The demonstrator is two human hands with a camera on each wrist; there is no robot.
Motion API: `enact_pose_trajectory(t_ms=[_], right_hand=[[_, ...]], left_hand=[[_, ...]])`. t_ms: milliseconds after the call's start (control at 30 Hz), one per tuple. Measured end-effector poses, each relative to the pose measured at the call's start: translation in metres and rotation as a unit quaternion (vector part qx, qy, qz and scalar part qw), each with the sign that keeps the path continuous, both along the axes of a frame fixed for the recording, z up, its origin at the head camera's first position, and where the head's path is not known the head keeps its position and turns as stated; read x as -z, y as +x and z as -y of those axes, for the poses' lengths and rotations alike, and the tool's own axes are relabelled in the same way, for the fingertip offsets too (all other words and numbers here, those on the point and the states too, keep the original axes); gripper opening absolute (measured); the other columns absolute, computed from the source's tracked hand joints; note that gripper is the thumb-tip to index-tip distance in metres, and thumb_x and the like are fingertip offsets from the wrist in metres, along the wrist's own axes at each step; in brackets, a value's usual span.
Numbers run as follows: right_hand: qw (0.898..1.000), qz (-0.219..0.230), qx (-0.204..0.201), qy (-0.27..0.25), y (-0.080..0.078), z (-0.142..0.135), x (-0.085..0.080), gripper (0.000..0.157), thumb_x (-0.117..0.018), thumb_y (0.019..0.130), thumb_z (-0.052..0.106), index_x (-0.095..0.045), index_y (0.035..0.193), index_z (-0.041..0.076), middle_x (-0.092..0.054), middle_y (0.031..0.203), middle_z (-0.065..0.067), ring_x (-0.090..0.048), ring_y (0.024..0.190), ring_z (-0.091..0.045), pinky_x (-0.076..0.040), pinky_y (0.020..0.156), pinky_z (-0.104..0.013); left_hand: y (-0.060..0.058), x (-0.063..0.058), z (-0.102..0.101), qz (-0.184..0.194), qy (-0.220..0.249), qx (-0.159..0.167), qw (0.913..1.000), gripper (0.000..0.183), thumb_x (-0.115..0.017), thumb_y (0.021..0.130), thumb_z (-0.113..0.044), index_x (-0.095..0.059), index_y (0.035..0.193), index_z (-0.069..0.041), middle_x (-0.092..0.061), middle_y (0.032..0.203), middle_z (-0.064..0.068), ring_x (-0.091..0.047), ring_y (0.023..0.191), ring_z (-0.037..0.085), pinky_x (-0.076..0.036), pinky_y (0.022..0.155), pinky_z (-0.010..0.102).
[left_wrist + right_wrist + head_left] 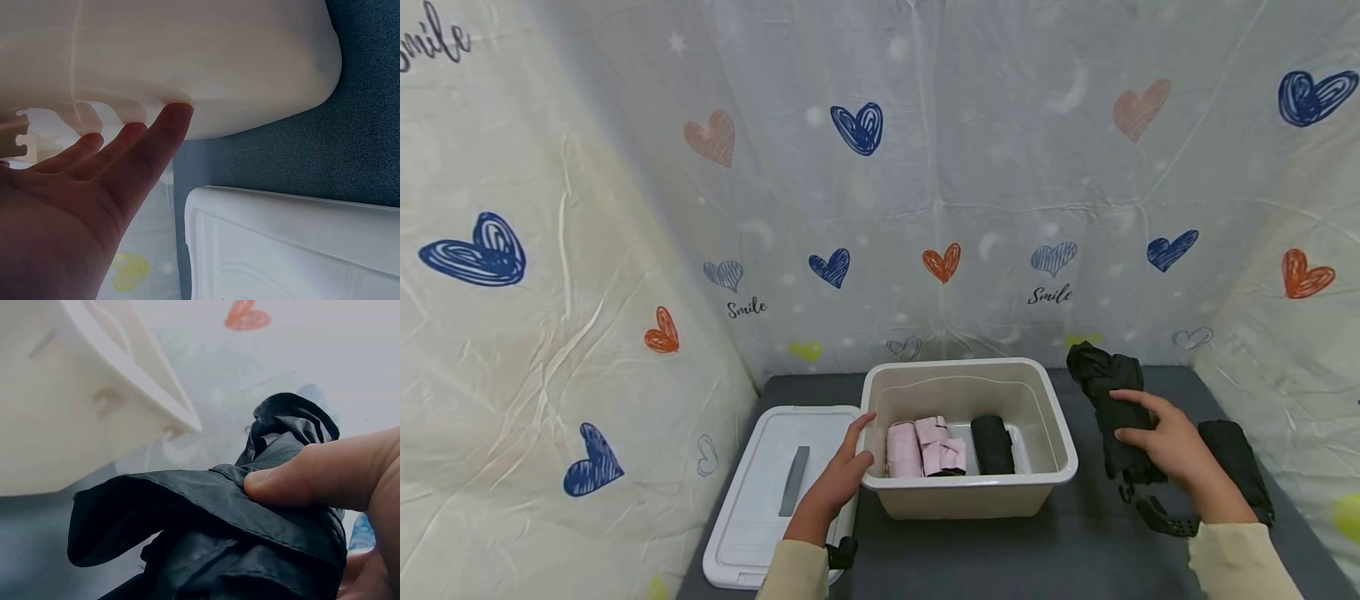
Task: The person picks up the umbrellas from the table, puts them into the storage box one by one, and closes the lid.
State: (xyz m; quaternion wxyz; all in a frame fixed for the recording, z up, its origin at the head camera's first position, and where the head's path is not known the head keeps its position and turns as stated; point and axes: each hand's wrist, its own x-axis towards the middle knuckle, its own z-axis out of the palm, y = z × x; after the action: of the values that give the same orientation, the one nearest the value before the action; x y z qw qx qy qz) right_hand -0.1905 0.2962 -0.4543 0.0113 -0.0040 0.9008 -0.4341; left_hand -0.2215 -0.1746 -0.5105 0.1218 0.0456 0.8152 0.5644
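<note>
A beige plastic bin (964, 503) stands on the dark table with two pink rolled bundles (903, 450) (942, 446) and a black rolled bundle (992, 444) inside. My left hand (833, 482) is at the bin's left rim; in the left wrist view its fairly straight fingers (140, 159) touch the outer wall. To the right of the bin, my right hand (1172, 442) grips a black folded umbrella (1112, 408) with loose, pleated cloth. The right thumb (281, 483) presses on that cloth in the right wrist view.
A white lid (752, 500) with a grey handle lies left of the bin, close to its wall. Another black rolled bundle (1236, 462) rests at the table's right side, beyond my right wrist. A curtain (940, 167) printed with hearts hangs behind the table (947, 558) and on both sides.
</note>
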Motion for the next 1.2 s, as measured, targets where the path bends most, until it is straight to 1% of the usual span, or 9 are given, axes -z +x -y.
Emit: enact_pose_trajectory(t_ms=[167, 233, 367, 467, 600, 867, 967, 1133, 1200], right_hand=[[1.0, -0.003, -0.002, 0.0, 0.0, 0.005, -0.009, 0.065, -0.066, 0.088, 0.017, -0.04, 0.147, 0.013, -0.017, 0.157, -0.027, -0.018, 0.137, -0.059, -0.033, 0.095, -0.07], [1.0, -0.005, -0.003, 0.003, 0.001, 0.007, -0.012, 0.065, -0.066, 0.088, 0.018, -0.04, 0.147, 0.014, -0.019, 0.157, -0.027, -0.018, 0.137, -0.059, -0.031, 0.096, -0.071], [1.0, -0.014, -0.007, 0.012, 0.002, 0.011, -0.018, 0.064, -0.067, 0.088, 0.019, -0.042, 0.146, 0.015, -0.021, 0.156, -0.026, -0.019, 0.137, -0.058, -0.028, 0.097, -0.072], [1.0, -0.016, -0.008, 0.017, 0.002, 0.014, -0.023, 0.064, -0.067, 0.087, 0.02, -0.043, 0.146, 0.015, -0.017, 0.158, -0.026, -0.017, 0.138, -0.058, -0.025, 0.097, -0.073], [1.0, -0.018, -0.009, 0.022, 0.001, 0.017, -0.027, 0.064, -0.068, 0.087, 0.02, -0.043, 0.145, 0.015, -0.009, 0.16, -0.026, -0.014, 0.139, -0.058, -0.024, 0.097, -0.075], [0.999, -0.03, -0.017, 0.039, 0.002, 0.026, -0.039, 0.061, -0.069, 0.086, 0.022, -0.046, 0.143, 0.016, -0.012, 0.159, -0.027, -0.014, 0.141, -0.055, -0.023, 0.096, -0.076], [0.998, -0.032, -0.019, 0.047, 0.002, 0.031, -0.044, 0.06, -0.07, 0.086, 0.024, -0.048, 0.142, 0.017, -0.013, 0.159, -0.027, -0.014, 0.141, -0.055, -0.023, 0.096, -0.076], [0.997, -0.032, -0.022, 0.064, 0.002, 0.037, -0.052, 0.06, -0.069, 0.086, 0.027, -0.048, 0.142, 0.018, -0.011, 0.159, -0.026, -0.017, 0.139, -0.057, -0.025, 0.094, -0.076], [0.997, -0.032, -0.024, 0.069, 0.001, 0.04, -0.055, 0.06, -0.069, 0.086, 0.028, -0.048, 0.142, 0.019, -0.011, 0.16, -0.026, -0.018, 0.138, -0.058, -0.025, 0.094, -0.077]], left_hand=[[0.0, -0.001, -0.001, -0.002, -0.007, 0.001, 1.0, 0.066, -0.037, 0.091, -0.008, -0.019, 0.152, -0.023, -0.021, 0.156, 0.022, -0.035, 0.13, 0.044, -0.036, 0.097, 0.062], [0.0, -0.002, -0.001, -0.002, -0.008, 0.001, 1.0, 0.067, -0.037, 0.09, -0.007, -0.019, 0.152, -0.022, -0.021, 0.156, 0.023, -0.035, 0.13, 0.044, -0.036, 0.097, 0.063], [0.0, 0.0, 0.0, 0.003, -0.003, -0.001, 1.0, 0.067, -0.038, 0.091, -0.008, -0.019, 0.152, -0.026, -0.02, 0.157, 0.02, -0.035, 0.131, 0.042, -0.035, 0.098, 0.063], [0.002, -0.001, 0.0, 0.003, 0.002, -0.001, 1.0, 0.067, -0.039, 0.091, -0.01, -0.02, 0.152, -0.029, -0.02, 0.157, 0.017, -0.035, 0.132, 0.04, -0.035, 0.099, 0.062], [0.003, -0.004, 0.0, 0.0, 0.002, -0.001, 1.0, 0.067, -0.04, 0.09, -0.011, -0.021, 0.151, -0.03, -0.021, 0.157, 0.017, -0.035, 0.132, 0.039, -0.036, 0.099, 0.061], [0.002, -0.002, 0.0, 0.003, 0.0, -0.003, 1.0, 0.066, -0.04, 0.09, -0.01, -0.021, 0.151, -0.028, -0.022, 0.156, 0.018, -0.036, 0.13, 0.04, -0.037, 0.098, 0.061], [0.006, -0.01, -0.002, 0.005, 0.0, -0.003, 1.0, 0.066, -0.039, 0.09, -0.008, -0.021, 0.151, -0.025, -0.022, 0.156, 0.02, -0.036, 0.13, 0.041, -0.036, 0.098, 0.062], [0.018, -0.033, -0.006, 0.009, 0.006, 0.003, 0.9999, 0.065, -0.039, 0.09, -0.007, -0.023, 0.151, -0.02, -0.021, 0.156, 0.022, -0.035, 0.13, 0.042, -0.035, 0.1, 0.063], [0.021, -0.039, -0.006, 0.008, 0.006, 0.005, 0.9999, 0.064, -0.039, 0.09, -0.007, -0.022, 0.151, -0.019, -0.021, 0.155, 0.022, -0.035, 0.13, 0.043, -0.035, 0.099, 0.063]])
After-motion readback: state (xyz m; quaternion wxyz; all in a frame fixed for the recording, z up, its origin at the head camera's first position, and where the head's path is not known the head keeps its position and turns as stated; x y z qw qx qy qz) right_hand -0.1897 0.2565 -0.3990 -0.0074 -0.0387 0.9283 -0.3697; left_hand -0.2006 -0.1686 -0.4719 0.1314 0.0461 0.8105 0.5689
